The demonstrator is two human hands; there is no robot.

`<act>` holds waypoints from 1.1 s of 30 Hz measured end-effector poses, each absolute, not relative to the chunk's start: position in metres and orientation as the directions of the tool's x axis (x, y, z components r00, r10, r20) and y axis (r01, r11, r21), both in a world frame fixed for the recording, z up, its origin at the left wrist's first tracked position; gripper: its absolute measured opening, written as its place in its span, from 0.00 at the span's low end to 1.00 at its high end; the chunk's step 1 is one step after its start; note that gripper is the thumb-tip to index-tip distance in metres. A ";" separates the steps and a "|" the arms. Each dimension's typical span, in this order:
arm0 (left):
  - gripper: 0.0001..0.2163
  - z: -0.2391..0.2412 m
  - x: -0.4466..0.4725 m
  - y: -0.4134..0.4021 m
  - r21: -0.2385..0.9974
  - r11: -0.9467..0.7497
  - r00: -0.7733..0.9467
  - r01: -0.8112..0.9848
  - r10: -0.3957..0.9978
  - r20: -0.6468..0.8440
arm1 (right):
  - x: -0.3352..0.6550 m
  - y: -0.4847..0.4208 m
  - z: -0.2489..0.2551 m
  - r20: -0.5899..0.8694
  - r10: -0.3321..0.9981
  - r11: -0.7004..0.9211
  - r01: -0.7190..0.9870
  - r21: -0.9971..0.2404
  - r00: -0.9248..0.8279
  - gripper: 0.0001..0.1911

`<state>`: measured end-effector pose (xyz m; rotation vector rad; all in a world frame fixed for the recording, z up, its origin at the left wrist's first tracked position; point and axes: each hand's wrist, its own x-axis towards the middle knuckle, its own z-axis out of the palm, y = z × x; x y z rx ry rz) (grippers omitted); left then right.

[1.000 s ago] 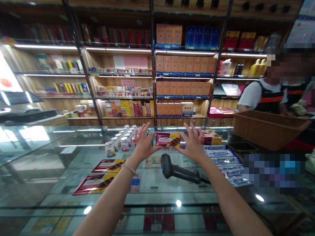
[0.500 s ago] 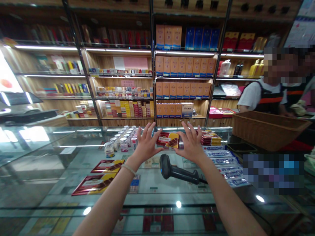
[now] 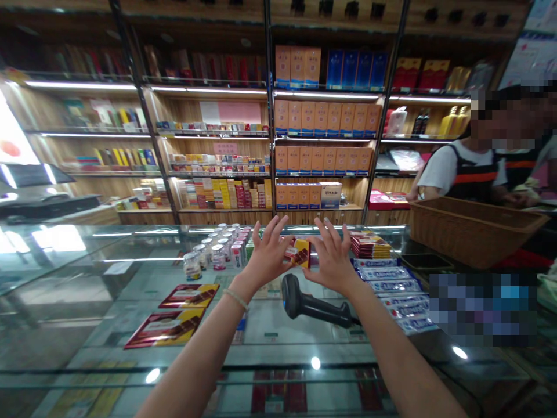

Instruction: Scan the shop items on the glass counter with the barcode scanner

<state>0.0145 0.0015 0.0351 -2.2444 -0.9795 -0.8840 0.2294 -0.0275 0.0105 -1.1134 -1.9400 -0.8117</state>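
The left hand (image 3: 267,255) now hides more of the chocolate pack (image 3: 301,253) — seemingly being turned — pinched between it and the right hand (image 3: 333,262), other fingers loosely spread (a scanner (image 3: 315,305) lies just below them).

A shop: a glass counter (image 3: 270,319) nearby carries a barcode scanner (image 3: 310,304), and far lit shelves (image 3: 180,107) hold rows of matching boxes (image 3: 327,116).
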 end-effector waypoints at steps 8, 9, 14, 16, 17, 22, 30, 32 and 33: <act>0.26 0.022 0.004 0.009 -0.093 -0.525 0.384 0.846 0.480 0.788 | 0.241 -0.030 0.012 0.804 0.524 0.473 0.881 -0.001 -0.280 0.41; 0.27 0.022 0.002 0.009 -0.070 -0.518 0.361 0.852 0.487 0.795 | 0.244 -0.028 0.010 0.805 0.537 0.461 0.887 -0.028 -0.253 0.39; 0.30 0.024 0.005 0.005 0.033 -0.555 0.319 0.831 0.524 0.789 | 0.252 -0.016 0.000 0.777 0.605 0.410 0.904 -0.120 -0.171 0.40; 0.30 0.024 0.009 0.001 0.070 -0.591 0.333 0.803 0.543 0.771 | 0.250 -0.013 -0.003 0.755 0.631 0.415 0.900 -0.135 -0.177 0.42; 0.31 0.024 0.011 -0.001 0.084 -0.608 0.341 0.789 0.549 0.763 | 0.248 -0.012 -0.004 0.744 0.641 0.420 0.897 -0.135 -0.188 0.43; 0.34 0.022 0.023 -0.007 0.106 -0.673 0.395 0.732 0.547 0.738 | 0.239 -0.014 -0.005 0.714 0.665 0.437 0.890 -0.132 -0.221 0.43; 0.32 0.019 0.024 -0.006 0.104 -0.712 0.421 0.695 0.519 0.744 | 0.238 -0.015 -0.004 0.725 0.651 0.464 0.873 -0.148 -0.224 0.36; 0.33 0.019 0.020 -0.004 0.096 -0.711 0.419 0.696 0.512 0.750 | 0.240 -0.014 -0.004 0.731 0.648 0.461 0.874 -0.153 -0.214 0.36; 0.33 0.019 0.019 -0.003 0.094 -0.711 0.420 0.697 0.511 0.750 | 0.241 -0.014 -0.004 0.738 0.642 0.460 0.875 -0.153 -0.208 0.36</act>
